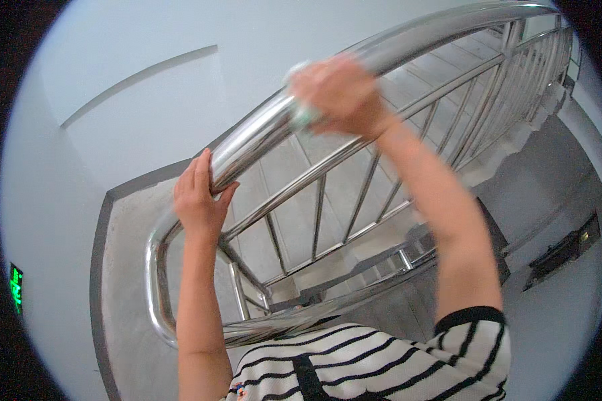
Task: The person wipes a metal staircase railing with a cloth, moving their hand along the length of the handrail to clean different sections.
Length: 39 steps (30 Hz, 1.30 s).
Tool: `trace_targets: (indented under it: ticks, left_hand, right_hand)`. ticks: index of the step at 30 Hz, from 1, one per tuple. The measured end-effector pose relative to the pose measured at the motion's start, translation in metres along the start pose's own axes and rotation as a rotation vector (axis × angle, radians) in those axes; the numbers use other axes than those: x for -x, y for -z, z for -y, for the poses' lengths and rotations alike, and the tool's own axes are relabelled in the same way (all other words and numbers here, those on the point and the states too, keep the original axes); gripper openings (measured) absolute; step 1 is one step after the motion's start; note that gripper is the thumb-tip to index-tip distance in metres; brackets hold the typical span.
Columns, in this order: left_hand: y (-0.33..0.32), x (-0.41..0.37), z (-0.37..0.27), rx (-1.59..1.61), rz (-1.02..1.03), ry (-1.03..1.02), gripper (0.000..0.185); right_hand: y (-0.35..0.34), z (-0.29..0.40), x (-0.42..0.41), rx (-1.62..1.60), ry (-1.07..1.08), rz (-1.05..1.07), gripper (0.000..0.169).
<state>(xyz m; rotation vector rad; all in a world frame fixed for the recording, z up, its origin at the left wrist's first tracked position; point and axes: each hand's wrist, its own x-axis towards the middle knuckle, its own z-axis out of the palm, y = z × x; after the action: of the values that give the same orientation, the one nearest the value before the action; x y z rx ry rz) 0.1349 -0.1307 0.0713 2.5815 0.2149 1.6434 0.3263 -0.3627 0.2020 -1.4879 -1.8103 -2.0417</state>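
Observation:
A thick, shiny metal stair handrail (261, 135) runs from the lower left to the upper right. My left hand (200, 195) is wrapped over it near its bend, fingers on the far side and thumb on the near side. Farther up the rail, my right hand (338, 97) is blurred and closed around a pale cloth (303, 118) with a greenish patch, pressed on the rail. Much of the cloth is hidden under the hand.
Below the rail stand thin metal balusters (318, 215), with stair steps (491, 155) beyond. Another metal rail (291, 321) passes close before my striped shirt. A white wall (145, 60) rises beyond the rail, and a green lit sign (16, 288) hangs at the far left.

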Motion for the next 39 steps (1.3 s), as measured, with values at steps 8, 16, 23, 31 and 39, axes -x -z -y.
trace_targets:
  ticks: [8,16,23,31,39]
  left_hand:
    - [-0.009,0.001,-0.004,0.0,-0.031,-0.015,0.084]
    - [-0.013,0.0,-0.001,0.01,-0.048,-0.072,0.084]
    - [-0.004,0.003,0.001,0.023,-0.005,0.002,0.082]
    - [-0.007,0.005,0.004,-0.034,0.003,0.012,0.083]
    - [-0.014,0.005,0.021,-0.039,-0.02,-0.012,0.079]
  right_hand:
    - [0.076,-0.149,-0.016,0.551,-0.523,0.831,0.036]
    - [-0.029,0.078,-0.106,-0.193,-0.403,0.893,0.039]
    - [0.035,-0.068,-0.044,0.254,-0.466,0.839,0.039]
    - [0.008,0.021,-0.082,-0.042,-0.659,0.806,0.033]
    - [-0.042,0.132,-0.09,-0.276,-0.432,0.304,0.025]
